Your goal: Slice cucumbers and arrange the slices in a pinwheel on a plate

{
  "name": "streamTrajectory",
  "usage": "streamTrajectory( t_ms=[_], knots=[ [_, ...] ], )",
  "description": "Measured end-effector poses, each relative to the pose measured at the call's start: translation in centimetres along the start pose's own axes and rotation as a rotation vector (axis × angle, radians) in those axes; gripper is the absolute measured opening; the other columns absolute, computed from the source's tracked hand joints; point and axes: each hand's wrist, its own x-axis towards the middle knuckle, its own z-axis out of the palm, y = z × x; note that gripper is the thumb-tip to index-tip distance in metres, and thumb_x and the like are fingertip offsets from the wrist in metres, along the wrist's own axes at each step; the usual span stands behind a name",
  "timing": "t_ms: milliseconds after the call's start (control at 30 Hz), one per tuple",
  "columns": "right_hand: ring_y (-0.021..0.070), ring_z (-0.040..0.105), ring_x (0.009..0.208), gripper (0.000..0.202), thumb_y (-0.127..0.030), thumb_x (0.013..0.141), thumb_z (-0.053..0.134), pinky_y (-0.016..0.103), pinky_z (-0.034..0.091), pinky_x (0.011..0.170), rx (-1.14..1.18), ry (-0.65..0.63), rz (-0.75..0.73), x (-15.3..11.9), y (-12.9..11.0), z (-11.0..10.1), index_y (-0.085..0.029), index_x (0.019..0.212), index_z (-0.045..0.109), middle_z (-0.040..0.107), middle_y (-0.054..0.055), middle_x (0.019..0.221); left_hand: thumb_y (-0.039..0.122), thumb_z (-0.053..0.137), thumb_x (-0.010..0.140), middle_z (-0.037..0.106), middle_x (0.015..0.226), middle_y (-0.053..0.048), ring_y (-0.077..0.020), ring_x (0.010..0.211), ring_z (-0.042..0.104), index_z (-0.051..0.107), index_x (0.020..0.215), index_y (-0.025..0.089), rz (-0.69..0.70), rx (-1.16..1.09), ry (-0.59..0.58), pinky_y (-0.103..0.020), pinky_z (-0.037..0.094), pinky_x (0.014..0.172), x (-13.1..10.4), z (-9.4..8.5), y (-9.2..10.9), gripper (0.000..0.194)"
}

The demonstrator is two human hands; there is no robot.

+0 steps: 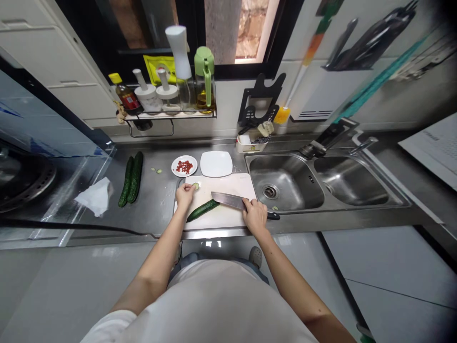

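Note:
A white cutting board [235,183] lies on the steel counter in front of me. On it rests a dark green cucumber [202,211], lying diagonally. My right hand [255,215] grips a kitchen knife [230,200] with a broad blade and black handle; the blade's tip end is over the cucumber's right end. At the board's upper left, my left hand [185,194] pinches a pale cucumber slice [196,186] between its fingertips. Just beyond the board stand a small white plate [173,166] of chopped red pieces and a bare white square plate [216,164].
Two whole cucumbers [131,178] and a crumpled white tissue [94,196] lie to the left. A double sink [287,183] adjoins the board's right side. Behind, a wall rack [171,115] holds condiment bottles, and a small utensil holder [251,146] stands near the sink.

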Motion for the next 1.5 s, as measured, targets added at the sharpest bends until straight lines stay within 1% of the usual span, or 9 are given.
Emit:
streamTrajectory(
  t_ms=[133,333,467,633,833,967,1067,1300,1500],
  knots=[
    [0.0242,0.05,0.102,0.043,-0.025,0.09,0.053,0.034,0.028,0.087,0.012,-0.021,0.031,0.1,0.2,0.3,-0.026,0.133,0.055,0.06,0.01,0.108,0.039,0.062,0.077,0.07,0.077,-0.002,-0.0162,0.071,0.063,0.069,0.087,0.021,-0.057,0.092,0.01,-0.025,0.045,0.068,1.7,-0.1,-0.6,0.022],
    [0.0235,0.052,0.102,0.041,-0.026,0.088,0.055,0.033,0.028,0.087,0.024,-0.009,0.04,0.2,0.2,0.8,-0.026,0.13,0.058,0.061,0.009,0.106,0.041,0.064,0.074,0.074,0.09,-0.004,-0.0231,0.084,0.066,0.07,0.083,0.027,-0.155,0.27,0.031,-0.032,0.045,0.073,3.7,-0.1,0.2,0.018],
    [0.0238,0.052,0.103,0.042,-0.025,0.088,0.055,0.033,0.028,0.087,0.024,-0.014,0.051,0.2,0.4,1.0,-0.026,0.13,0.058,0.062,0.009,0.106,0.04,0.062,0.076,0.074,0.097,-0.008,-0.0275,0.093,0.066,0.071,0.084,0.028,-0.15,0.347,0.064,-0.036,0.045,0.075,4.5,0.1,0.5,0.017],
    [0.0234,0.053,0.1,0.041,-0.025,0.088,0.055,0.033,0.029,0.083,0.019,-0.027,0.065,0.3,0.6,0.9,-0.027,0.13,0.059,0.062,0.009,0.106,0.039,0.058,0.079,0.073,0.098,-0.01,-0.0298,0.096,0.065,0.071,0.088,0.028,-0.133,0.379,0.058,-0.039,0.045,0.078,4.7,0.3,0.6,0.02],
    [0.0229,0.054,0.099,0.04,-0.025,0.089,0.055,0.032,0.03,0.082,0.026,-0.007,0.065,0.4,0.6,1.0,-0.026,0.128,0.06,0.063,0.009,0.104,0.038,0.052,0.085,0.072,0.102,-0.011,-0.0294,0.098,0.065,0.07,0.096,0.026,-0.079,0.394,0.072,-0.039,0.043,0.08,4.5,0.4,0.7,0.024],
    [0.0224,0.055,0.098,0.038,-0.025,0.09,0.054,0.032,0.03,0.08,0.047,-0.008,0.073,0.6,0.6,1.0,-0.026,0.127,0.062,0.063,0.009,0.103,0.044,0.057,0.083,0.071,0.103,-0.008,-0.0281,0.1,0.063,0.07,0.103,0.028,-0.001,0.456,0.039,-0.039,0.041,0.087,4.2,0.5,0.7,0.029],
    [0.022,0.055,0.097,0.035,-0.027,0.091,0.052,0.031,0.03,0.079,0.074,0.006,0.074,0.8,0.5,1.1,-0.026,0.125,0.063,0.064,0.008,0.101,0.046,0.059,0.082,0.071,0.103,-0.007,-0.027,0.101,0.063,0.069,0.108,0.029,-0.004,0.49,0.024,-0.038,0.04,0.089,4.0,0.6,0.7,0.032],
    [0.0219,0.056,0.097,0.033,-0.029,0.093,0.049,0.03,0.031,0.078,0.138,0.019,0.079,1.0,0.5,1.7,-0.025,0.121,0.066,0.065,0.009,0.099,0.047,0.059,0.083,0.071,0.104,-0.007,-0.0278,0.101,0.062,0.068,0.108,0.03,-0.016,0.514,0.015,-0.04,0.04,0.089,4.1,0.5,0.7,0.032],
    [0.0207,0.058,0.096,0.032,-0.033,0.094,0.048,0.029,0.032,0.077,0.204,0.031,0.101,1.0,0.6,2.0,-0.025,0.118,0.068,0.066,0.008,0.1,0.047,0.059,0.082,0.071,0.103,-0.008,-0.0292,0.1,0.062,0.069,0.104,0.028,-0.004,0.533,0.029,-0.043,0.038,0.091,4.1,0.5,0.8,0.03]
  ],
)
